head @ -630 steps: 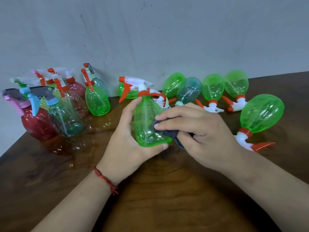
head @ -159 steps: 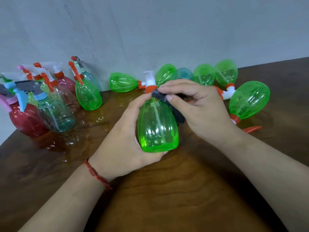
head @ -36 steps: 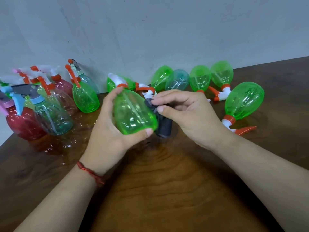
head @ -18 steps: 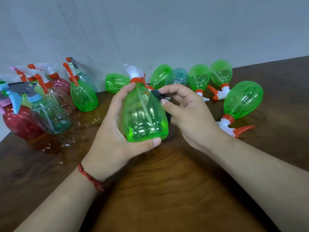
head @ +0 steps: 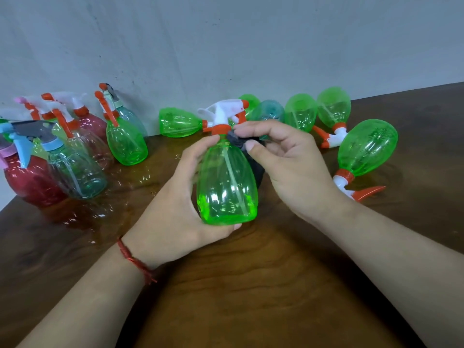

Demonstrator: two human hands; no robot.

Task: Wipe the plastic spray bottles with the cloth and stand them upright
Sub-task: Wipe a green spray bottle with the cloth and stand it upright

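Brown wooden table (head: 251, 297) against grey wall (head: 226, 46)

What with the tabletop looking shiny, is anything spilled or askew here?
Several bottles lie on their sides along the wall, like the green bottle at right, its nozzle on the table. Glints beside the upright bottles could be droplets or reflections; I cannot tell.

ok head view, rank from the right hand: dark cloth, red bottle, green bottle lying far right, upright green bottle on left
1. dark cloth, pinched in the right hand
2. lying green bottle, far right
3. upright green bottle, left group
4. red bottle, far left
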